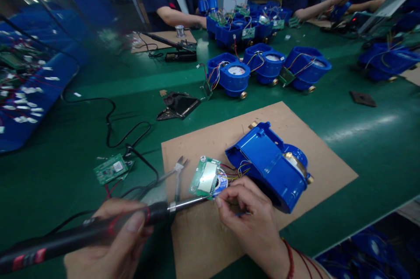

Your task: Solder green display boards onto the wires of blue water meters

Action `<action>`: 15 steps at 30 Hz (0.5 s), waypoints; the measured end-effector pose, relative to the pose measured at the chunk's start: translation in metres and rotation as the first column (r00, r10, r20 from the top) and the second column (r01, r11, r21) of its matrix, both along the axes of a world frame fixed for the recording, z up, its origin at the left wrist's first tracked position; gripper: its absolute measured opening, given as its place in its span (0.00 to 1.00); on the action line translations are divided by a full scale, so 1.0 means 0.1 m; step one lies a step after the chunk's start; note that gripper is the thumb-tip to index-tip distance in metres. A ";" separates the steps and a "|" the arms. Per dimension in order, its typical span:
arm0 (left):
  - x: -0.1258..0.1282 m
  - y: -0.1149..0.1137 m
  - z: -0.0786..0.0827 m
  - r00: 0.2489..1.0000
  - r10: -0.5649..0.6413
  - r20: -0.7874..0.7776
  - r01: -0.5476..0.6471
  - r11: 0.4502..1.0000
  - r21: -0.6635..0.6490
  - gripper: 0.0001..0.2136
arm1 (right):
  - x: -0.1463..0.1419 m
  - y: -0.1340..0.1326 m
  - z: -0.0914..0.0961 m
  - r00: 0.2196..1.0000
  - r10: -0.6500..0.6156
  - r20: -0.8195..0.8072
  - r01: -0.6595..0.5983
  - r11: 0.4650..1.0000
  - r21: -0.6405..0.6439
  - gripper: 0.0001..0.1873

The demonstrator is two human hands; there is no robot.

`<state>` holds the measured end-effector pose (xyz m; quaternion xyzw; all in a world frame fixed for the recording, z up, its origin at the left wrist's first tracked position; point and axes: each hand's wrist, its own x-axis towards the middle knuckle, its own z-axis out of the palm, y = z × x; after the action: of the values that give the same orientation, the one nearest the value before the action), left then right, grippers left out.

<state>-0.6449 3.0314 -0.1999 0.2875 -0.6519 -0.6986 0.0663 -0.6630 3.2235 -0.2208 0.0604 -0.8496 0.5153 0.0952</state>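
Note:
My left hand [113, 237] grips a black soldering iron [98, 231] whose metal tip reaches the lower edge of a small green circuit board [206, 177]. Coloured wires run from that board into a blue water meter housing [271, 166] lying on a brown cardboard mat [315, 156]. My right hand [251, 217] is curled beside the board, its fingers pinched on a thin wire I can barely make out. Small cutters [177, 173] rest on the mat's left edge.
A second green board [110, 168] and black cables lie left on the green table [98, 139]. Several blue meters [267, 69] stand behind. A black iron stand [179, 105], a blue bin of parts [26, 91] and co-workers' arms at the far side.

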 end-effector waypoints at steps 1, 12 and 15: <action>0.00 0.00 0.00 1.000 0.002 0.006 -0.002 1.000 -0.003 0.15 | 0.00 0.00 0.00 1.000 0.001 -0.001 -0.001 1.000 -0.001 0.04; 0.02 -0.04 -0.03 0.998 0.047 0.052 -0.049 0.997 0.051 0.18 | -0.01 0.00 0.01 1.000 0.008 0.005 -0.008 1.000 -0.001 0.04; 0.02 -0.04 -0.04 1.000 0.016 0.021 -0.017 0.998 0.055 0.17 | -0.01 0.00 0.01 1.000 0.003 0.001 -0.003 1.000 -0.003 0.05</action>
<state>-0.6432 3.0278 -0.2039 0.3018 -0.6306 -0.7127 0.0575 -0.6635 3.2239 -0.2202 0.0614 -0.8487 0.5169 0.0940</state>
